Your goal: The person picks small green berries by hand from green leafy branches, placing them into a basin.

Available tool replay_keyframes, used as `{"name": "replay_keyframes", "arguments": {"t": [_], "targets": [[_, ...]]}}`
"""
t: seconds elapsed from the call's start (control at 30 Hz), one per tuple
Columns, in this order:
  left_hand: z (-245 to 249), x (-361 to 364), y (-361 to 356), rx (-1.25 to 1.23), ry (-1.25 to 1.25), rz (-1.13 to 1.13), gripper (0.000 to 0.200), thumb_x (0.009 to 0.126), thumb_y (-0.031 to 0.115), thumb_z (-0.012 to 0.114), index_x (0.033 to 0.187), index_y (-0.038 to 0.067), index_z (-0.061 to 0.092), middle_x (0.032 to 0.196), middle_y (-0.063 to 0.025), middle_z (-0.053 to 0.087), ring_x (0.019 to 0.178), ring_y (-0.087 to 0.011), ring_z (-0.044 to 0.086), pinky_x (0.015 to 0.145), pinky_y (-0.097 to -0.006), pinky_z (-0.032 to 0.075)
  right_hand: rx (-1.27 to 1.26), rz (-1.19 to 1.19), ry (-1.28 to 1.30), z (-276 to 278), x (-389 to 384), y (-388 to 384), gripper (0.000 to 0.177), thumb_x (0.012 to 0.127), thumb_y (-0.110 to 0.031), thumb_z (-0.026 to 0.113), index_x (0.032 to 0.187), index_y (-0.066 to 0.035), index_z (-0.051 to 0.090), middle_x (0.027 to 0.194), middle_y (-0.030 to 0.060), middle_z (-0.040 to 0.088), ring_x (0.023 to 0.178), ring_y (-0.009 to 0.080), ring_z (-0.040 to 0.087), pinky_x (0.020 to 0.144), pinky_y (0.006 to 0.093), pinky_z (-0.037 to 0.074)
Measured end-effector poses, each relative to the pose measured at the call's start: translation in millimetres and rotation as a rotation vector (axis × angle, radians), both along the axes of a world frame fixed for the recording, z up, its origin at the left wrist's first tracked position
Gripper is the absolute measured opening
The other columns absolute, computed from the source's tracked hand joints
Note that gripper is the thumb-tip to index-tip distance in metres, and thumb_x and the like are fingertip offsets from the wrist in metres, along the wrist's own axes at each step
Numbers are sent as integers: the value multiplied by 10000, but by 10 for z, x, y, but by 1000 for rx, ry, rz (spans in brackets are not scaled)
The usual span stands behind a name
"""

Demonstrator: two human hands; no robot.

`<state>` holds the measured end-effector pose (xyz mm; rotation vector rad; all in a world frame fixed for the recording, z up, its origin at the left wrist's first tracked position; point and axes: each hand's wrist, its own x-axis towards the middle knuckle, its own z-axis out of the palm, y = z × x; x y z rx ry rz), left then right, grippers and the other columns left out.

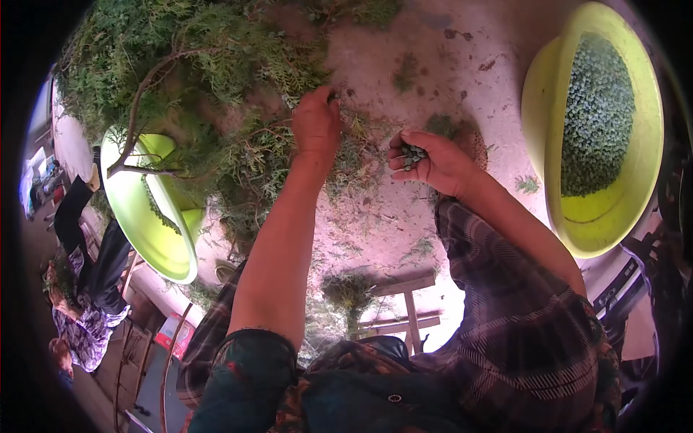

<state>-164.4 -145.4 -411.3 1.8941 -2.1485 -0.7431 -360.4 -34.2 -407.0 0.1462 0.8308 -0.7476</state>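
Among the branches (pixel 216 65), left hand (pixel 315 123) pinches; right hand (pixel 437 166) (cupped) holds berries (pixel 413 154).

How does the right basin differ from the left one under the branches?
The right basin is filled with small green cones and sits uncovered; the left basin holds only a few sprigs and is partly covered by branches. Both are yellow-green and round.

Two round yellow-green plastic basins, the left basin (pixel 155 245) and the right basin (pixel 538 94), one heap of green conifer branches (pixel 202 65), two hands, the left hand (pixel 316 123) and the right hand (pixel 437 166), one wooden stool (pixel 410 307), and small green cones (pixel 598 115) beyond counting.
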Motion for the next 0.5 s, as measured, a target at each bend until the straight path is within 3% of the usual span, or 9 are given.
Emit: {"name": "replay_keyframes", "arguments": {"t": [0.13, 0.2, 0.23, 0.33, 0.37, 0.43, 0.5], "targets": [[264, -157, 348, -12, 173, 49, 238, 787, 106, 626, 1023, 84, 640, 936, -183, 631, 845, -361, 604, 740, -425, 478, 20, -62, -34, 35, 11, -20, 271, 920, -256, 524, 1012, -8, 582, 916, 122, 634, 824, 227, 636, 806, 460, 535], [427, -207, 597, 231, 372, -214, 253, 829, 125, 605, 1060, 23, 626, 952, -161, 651, 807, -246, 643, 718, -345, 491, 49, -103, -72, 49, 12, -42, 276, 922, -257, 517, 1020, -7, 580, 928, 127, 634, 832, 233, 635, 827, 477, 525], [408, -186, 567, 227, 370, -212, 253, 829, 125, 605, 1060, 23, 626, 952, -161, 651, 807, -246, 643, 718, -345, 491, 76, -112, -70, 50, -2, -43, 274, 925, -256, 513, 1015, -5, 579, 924, 130, 632, 831, 234, 635, 812, 470, 532], [146, -25, 362, -15, 274, 134, 218, 804, 100, 611, 1011, 36, 632, 909, -186, 634, 809, -359, 613, 734, -412, 483, 79, -101, -85, -64, -39, -11, 272, 926, -255, 516, 999, -1, 578, 911, 132, 628, 830, 235, 637, 776, 455, 548], [32, 42, 253, -12, 274, 131, 218, 804, 100, 611, 1011, 36, 632, 909, -186, 634, 809, -359, 613, 734, -412, 483, 56, -77, -99, -111, -45, 12, 271, 925, -256, 522, 988, 1, 577, 902, 132, 626, 831, 235, 638, 753, 446, 557], [-62, 77, 66, -212, -22, 122, 239, 813, 105, 600, 1040, 32, 613, 918, -192, 626, 844, -371, 600, 748, -429, 473, 68, -74, -78, -61, -29, 11, 262, 914, -245, 530, 973, 6, 576, 895, 134, 620, 824, 237, 634, 754, 447, 558], [-122, 58, -41, -160, -55, 130, 245, 817, 107, 596, 1049, 29, 602, 925, -191, 621, 872, -369, 591, 756, -433, 466, 76, -69, -57, -43, -35, 13, 254, 903, -234, 538, 957, 11, 575, 888, 136, 615, 818, 239, 630, 754, 448, 559]]}}
